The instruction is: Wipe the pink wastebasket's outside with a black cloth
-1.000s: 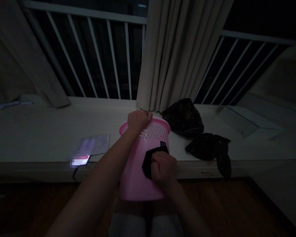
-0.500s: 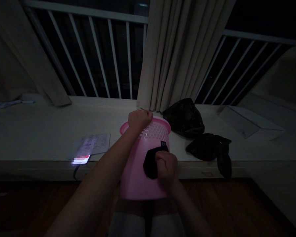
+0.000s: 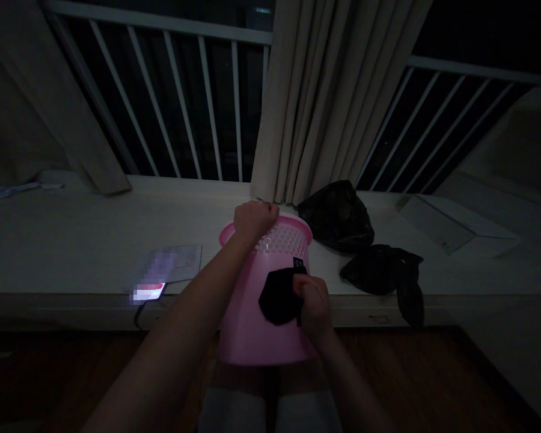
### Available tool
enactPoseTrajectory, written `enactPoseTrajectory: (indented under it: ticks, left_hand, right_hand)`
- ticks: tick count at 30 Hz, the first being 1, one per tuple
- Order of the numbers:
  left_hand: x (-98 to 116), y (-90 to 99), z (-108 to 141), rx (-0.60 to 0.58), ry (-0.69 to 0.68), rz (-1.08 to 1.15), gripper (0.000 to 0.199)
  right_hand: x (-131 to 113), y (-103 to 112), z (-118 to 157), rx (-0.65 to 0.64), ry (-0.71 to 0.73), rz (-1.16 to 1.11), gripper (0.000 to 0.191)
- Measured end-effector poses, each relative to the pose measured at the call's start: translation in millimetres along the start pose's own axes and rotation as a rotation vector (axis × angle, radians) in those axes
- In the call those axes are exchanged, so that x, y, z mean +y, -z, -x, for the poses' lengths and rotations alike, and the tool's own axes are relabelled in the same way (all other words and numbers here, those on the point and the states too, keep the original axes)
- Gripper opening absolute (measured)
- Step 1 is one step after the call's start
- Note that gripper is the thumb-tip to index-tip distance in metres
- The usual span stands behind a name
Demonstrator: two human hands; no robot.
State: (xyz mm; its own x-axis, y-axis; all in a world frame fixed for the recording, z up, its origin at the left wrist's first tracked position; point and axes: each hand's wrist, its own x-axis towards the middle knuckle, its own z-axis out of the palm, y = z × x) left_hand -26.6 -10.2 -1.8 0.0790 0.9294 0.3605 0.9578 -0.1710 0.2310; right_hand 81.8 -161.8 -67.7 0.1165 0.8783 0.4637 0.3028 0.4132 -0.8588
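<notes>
A pink plastic basket (image 3: 261, 337) with a perforated band below its rim stands upright in the middle, over my legs. My left hand (image 3: 255, 218) is closed on the rim at its top. Lower down, my right hand (image 3: 313, 300) has its fingers closed on a black cloth (image 3: 277, 297), which lies against the basket's front wall. A small dark label with light marks shows just above the cloth.
Two black plastic bags (image 3: 338, 218) (image 3: 381, 269) lie on the white ledge (image 3: 94, 240) to the right, near a white box (image 3: 460, 225). Left of the basket are papers (image 3: 187, 263) and a lit phone (image 3: 149, 292) with a cable. Curtains (image 3: 304, 102) hang behind.
My right hand has shifted slightly right on the cloth, and the cloth's left part has moved a little left and up. My left hand stays on the rim.
</notes>
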Motion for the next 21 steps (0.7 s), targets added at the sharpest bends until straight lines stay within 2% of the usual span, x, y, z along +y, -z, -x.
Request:
enactPoseTrajectory:
  ticks: [11, 18, 21]
  left_hand:
    - [-2.2, -2.6, -1.6, 0.025, 0.008, -0.054, 0.056]
    - [-2.0, -0.4, -1.4, 0.01, 0.006, -0.053, 0.056]
    - [-1.5, 0.1, -1.0, 0.013, 0.0, -0.042, 0.056]
  right_hand:
    - [3.0, 6.1, -2.6, 0.001, -0.084, -0.208, 0.023]
    - [6.9, 6.9, -3.1, 0.066, -0.189, -0.333, 0.016]
    - [11.0, 7.7, -2.9, 0.115, -0.257, -0.429, 0.018]
